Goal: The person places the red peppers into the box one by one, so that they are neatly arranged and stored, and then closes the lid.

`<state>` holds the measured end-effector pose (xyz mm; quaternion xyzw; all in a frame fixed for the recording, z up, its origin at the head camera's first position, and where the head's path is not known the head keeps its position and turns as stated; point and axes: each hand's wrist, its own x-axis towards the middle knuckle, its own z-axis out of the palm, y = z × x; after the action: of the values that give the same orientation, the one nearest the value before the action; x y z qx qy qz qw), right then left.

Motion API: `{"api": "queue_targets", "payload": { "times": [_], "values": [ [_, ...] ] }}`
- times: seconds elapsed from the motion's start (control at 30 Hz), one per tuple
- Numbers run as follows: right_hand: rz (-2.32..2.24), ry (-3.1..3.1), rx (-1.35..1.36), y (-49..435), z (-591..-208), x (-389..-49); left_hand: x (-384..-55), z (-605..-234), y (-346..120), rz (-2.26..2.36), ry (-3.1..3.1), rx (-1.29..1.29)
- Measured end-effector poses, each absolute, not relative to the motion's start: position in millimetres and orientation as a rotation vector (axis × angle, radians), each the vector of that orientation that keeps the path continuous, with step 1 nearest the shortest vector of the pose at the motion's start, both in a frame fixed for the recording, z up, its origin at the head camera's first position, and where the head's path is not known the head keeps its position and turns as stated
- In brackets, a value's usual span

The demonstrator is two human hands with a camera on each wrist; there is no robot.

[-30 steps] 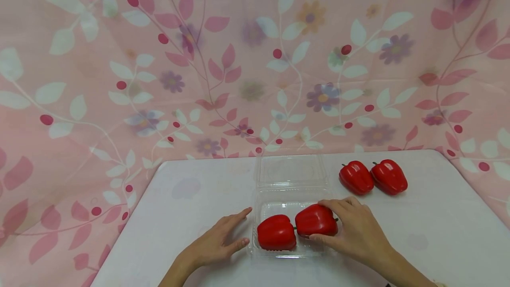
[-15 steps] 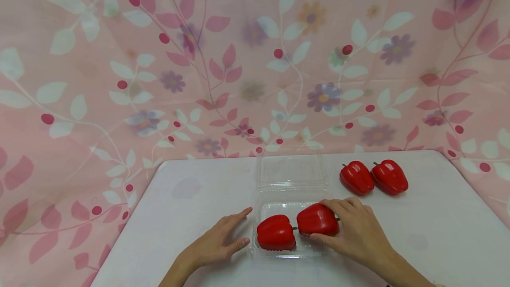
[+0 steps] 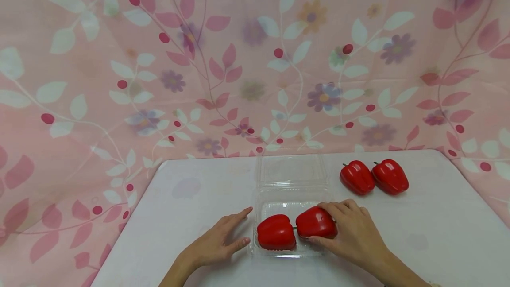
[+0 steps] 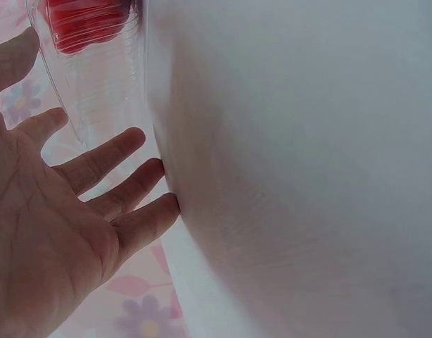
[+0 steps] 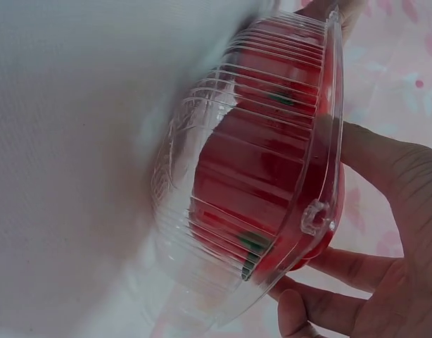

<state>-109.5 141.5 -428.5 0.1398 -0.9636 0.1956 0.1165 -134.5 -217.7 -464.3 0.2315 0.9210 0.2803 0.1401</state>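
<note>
A clear plastic clamshell box (image 3: 288, 255) sits at the table's front with its lid (image 3: 292, 171) folded back. Two red bell peppers lie in its base. The left pepper (image 3: 276, 232) has its green stem toward the right one. My right hand (image 3: 354, 233) grips the right pepper (image 3: 316, 223), thumb at the front and fingers over the back. In the right wrist view this pepper (image 5: 244, 169) shows through the ribbed box wall, stem toward the palm side. My left hand (image 3: 217, 240) stays beside the box's left edge, fingers spread and holding nothing; its fingertips rest on the table in the left wrist view.
Two more red bell peppers, one (image 3: 357, 177) beside the other (image 3: 390, 176), lie at the back right of the white table (image 3: 199, 189). A pink floral cloth (image 3: 239, 56) hangs behind the table.
My right hand lifts the right pepper slightly and shifts it right, then back left and lower, close to the left pepper's stem. The left hand stays in place.
</note>
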Motion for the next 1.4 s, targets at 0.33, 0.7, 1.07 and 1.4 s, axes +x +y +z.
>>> {"api": "queue_targets", "payload": {
  "times": [0.33,0.7,1.07,1.4],
  "values": [
    [0.574,-2.811,0.412,140.2,-432.0,-110.3,-135.8,-462.8,-217.6,0.814,2.663,0.673],
    [0.575,-2.905,0.402,141.4,-434.8,-110.9,-134.0,-463.2,-218.0,0.819,2.663,0.666],
    [0.61,-2.957,0.394,145.3,-433.0,-113.1,-133.6,-464.0,-216.9,0.827,2.657,0.669],
    [0.693,-2.933,0.458,152.5,-431.4,-112.8,-133.1,-462.9,-215.8,0.826,2.653,0.659]
  ]
}}
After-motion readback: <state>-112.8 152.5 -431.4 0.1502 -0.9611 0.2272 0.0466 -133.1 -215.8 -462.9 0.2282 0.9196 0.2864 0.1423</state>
